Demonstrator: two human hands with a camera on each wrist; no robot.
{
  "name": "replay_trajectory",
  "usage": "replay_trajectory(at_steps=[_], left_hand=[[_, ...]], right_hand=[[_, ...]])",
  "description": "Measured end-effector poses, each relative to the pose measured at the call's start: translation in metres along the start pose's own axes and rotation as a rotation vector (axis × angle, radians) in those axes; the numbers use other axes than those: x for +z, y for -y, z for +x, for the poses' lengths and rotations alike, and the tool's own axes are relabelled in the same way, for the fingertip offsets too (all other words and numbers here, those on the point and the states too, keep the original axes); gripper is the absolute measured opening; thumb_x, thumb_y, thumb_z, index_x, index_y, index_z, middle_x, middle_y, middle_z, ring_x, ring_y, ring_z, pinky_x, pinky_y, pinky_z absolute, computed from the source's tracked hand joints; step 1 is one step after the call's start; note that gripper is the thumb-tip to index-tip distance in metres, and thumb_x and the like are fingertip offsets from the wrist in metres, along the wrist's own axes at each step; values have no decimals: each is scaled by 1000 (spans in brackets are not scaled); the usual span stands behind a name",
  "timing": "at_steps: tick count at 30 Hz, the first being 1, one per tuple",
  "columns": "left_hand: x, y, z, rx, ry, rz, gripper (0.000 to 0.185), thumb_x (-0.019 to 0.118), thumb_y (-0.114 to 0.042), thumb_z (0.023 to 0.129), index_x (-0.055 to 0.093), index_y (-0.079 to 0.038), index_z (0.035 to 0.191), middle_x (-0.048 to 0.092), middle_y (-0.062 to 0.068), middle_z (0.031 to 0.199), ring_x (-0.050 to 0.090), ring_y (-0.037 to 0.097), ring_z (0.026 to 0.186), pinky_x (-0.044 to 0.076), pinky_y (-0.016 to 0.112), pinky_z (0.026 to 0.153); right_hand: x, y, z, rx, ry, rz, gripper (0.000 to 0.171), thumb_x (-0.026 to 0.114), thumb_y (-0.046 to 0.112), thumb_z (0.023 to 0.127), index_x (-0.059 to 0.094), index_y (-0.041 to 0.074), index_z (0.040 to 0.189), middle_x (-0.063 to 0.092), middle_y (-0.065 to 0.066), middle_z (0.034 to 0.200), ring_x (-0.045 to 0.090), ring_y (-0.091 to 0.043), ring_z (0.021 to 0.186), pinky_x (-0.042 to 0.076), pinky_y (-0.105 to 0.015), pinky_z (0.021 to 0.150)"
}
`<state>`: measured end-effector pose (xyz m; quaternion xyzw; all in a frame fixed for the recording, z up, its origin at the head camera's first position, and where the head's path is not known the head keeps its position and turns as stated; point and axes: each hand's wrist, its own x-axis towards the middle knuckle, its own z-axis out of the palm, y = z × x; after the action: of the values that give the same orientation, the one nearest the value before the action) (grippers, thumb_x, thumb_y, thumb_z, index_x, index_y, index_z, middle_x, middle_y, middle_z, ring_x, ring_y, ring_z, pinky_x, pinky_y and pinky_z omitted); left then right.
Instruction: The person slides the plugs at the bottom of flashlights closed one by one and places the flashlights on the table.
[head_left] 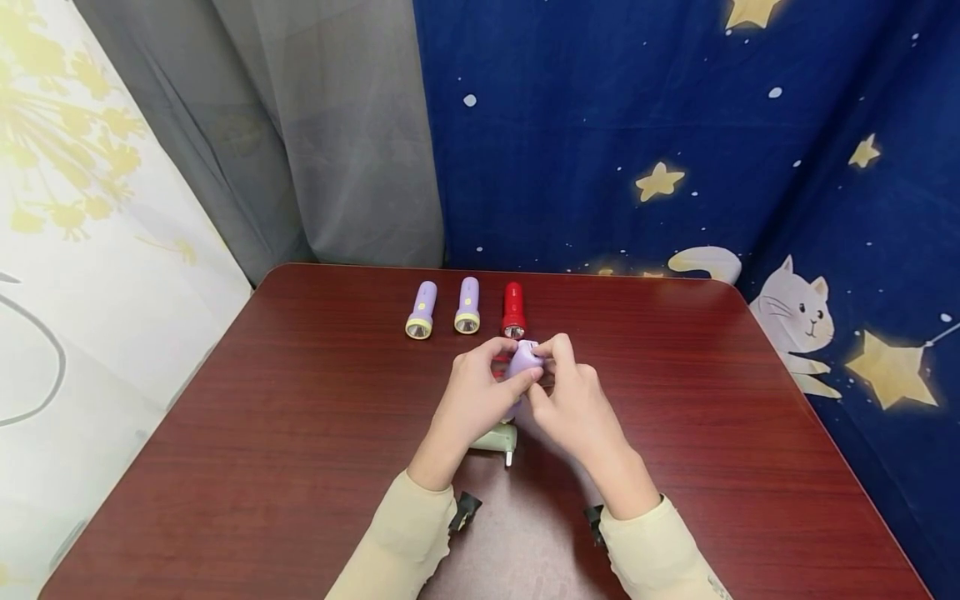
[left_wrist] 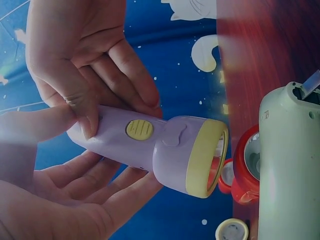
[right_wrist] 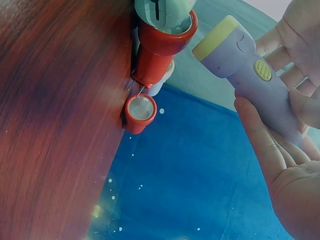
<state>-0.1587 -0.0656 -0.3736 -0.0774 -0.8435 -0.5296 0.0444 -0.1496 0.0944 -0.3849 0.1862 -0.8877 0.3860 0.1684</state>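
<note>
A lilac flashlight with a yellow lens ring and yellow switch is held tail up, lens downward. My left hand grips its barrel, the thumb on the near side and the fingers reaching round. At the tail end my right hand pinches with thumb and index finger; in the left wrist view the right thumb presses beside the tail of the lilac flashlight. Below the hands lies a pale green flashlight, a prong piece standing out from its tail. A red flashlight with metal prongs sticking out is partly hidden behind it.
Two more lilac flashlights and another red flashlight lie in a row toward the table's far edge. The dark red wooden table meets grey and blue star-patterned curtains behind.
</note>
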Motion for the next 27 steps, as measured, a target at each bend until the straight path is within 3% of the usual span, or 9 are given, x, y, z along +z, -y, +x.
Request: replay_trajectory(at_steps=[5,10,14,22,27], left_hand=[[0,0,0,-9,-3,-15,39,84,-23,91,74,-8,125,78,11,121,79,25,101,65,43,89],[-2,0,-1,-20,-6,-55,41,83,-24,92,73,-7,128,77,14,123,80,28,100,67,41,84],[-2,1,-1,-25,-14,-62,44,83,-26,93,71,-6,130,77,16,125,81,29,101,67,40,82],[-2,2,1,-41,-20,-97,43,83,-26,92,72,-4,128,77,15,123,80,29,104,66,42,85],[-3,2,3,-50,-35,-157,42,81,-27,95,72,-3,128,79,17,117,81,30,101,67,40,80]], right_hand=[[1,0,0,20,8,34,48,73,2,91,49,7,132,82,-15,106,82,-22,88,66,-40,81],[1,0,0,86,35,73,65,76,9,93,44,12,149,82,-13,110,81,-20,91,65,-42,85],[1,0,1,129,57,84,67,77,12,93,46,10,153,81,-13,112,81,-20,92,65,-43,87],[1,-2,1,178,111,108,38,75,17,96,69,7,133,80,-9,106,79,-18,89,66,-37,85],[4,-6,-1,187,168,68,32,81,26,94,73,7,118,80,-8,103,79,-17,88,66,-38,83]])
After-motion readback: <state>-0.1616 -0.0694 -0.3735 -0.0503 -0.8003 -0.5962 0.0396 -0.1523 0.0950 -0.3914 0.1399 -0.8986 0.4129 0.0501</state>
